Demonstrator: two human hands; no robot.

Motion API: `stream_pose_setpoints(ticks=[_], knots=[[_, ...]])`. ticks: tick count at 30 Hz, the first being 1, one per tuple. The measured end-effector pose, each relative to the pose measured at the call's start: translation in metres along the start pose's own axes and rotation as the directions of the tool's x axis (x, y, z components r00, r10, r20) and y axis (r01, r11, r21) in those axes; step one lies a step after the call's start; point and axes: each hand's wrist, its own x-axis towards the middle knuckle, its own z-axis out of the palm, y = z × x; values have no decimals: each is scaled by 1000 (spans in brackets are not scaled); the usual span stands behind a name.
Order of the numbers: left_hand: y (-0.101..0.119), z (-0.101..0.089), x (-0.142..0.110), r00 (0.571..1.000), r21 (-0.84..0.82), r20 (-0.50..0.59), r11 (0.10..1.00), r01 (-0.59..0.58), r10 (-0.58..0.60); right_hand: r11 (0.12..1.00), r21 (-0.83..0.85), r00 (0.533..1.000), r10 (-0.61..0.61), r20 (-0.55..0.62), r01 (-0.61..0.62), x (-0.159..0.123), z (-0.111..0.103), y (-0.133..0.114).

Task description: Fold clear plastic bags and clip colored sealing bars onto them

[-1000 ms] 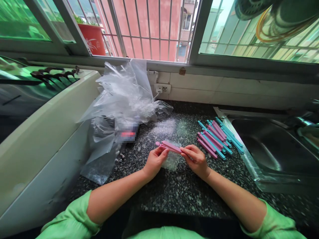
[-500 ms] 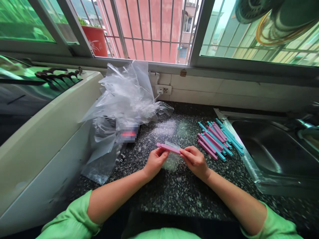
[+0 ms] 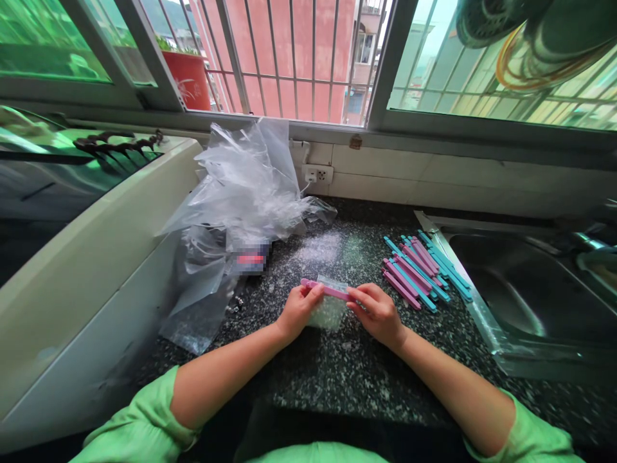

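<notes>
Between my two hands a pink bag sealing clip (image 3: pixel 332 291) is held nearly level above the counter. My left hand (image 3: pixel 296 313) is closed on its left end, thumb on top. The fingers of my right hand (image 3: pixel 378 313) pinch its right end. A small clear plastic bag (image 3: pixel 328 315) hangs at the clip, its top edge showing just behind it and its body below. Whether the clip is fully closed over the bag I cannot tell. To the right of my right hand lies a pile of pink and blue bag clips (image 3: pixel 419 270).
A heap of clear plastic bags (image 3: pixel 250 186) is at the back left, with a small blurred dark packet (image 3: pixel 253 257) in front. A steel sink (image 3: pixel 511 283) is on the right of the speckled counter (image 3: pixel 328 386). A white appliance (image 3: pixel 120 244) stands left.
My left thumb has slid a little along the top of the clip, to the right. The small bag below it has shifted slightly left. The pile of clips is unchanged.
</notes>
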Motion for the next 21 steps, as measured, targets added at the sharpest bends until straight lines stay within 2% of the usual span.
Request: stream_pose_setpoints(ticks=[2, 3, 5, 7, 10, 16, 21], knots=[[5, -1, 0, 997, 30, 71, 999, -42, 39, 976, 142, 986, 169, 4, -168, 1, 0, 1], [7, -2, 1, 991, 46, 122, 997, -63, 57, 939, 221, 965, 260, 42, -263, 2, 1, 1], [11, -2, 1, 971, 71, 228, 993, -91, 73, 833, 350, 904, 383, 192, -427, 3, 1, 1], [13, -2, 2, 952, 97, 301, 991, -94, 61, 747, 407, 846, 415, 334, -526, 5, 2, 0], [13, -3, 5, 944, 140, 320, 982, -127, 77, 713, 405, 815, 437, 380, -572, 5, 4, -2], [15, -5, 10, 969, 217, 184, 954, -205, 166, 764, 355, 840, 454, 297, -539, 3, 6, -1], [12, -7, 12, 956, 255, 211, 933, -253, 202, 770, 325, 831, 465, 305, -550, 2, 8, 0]])
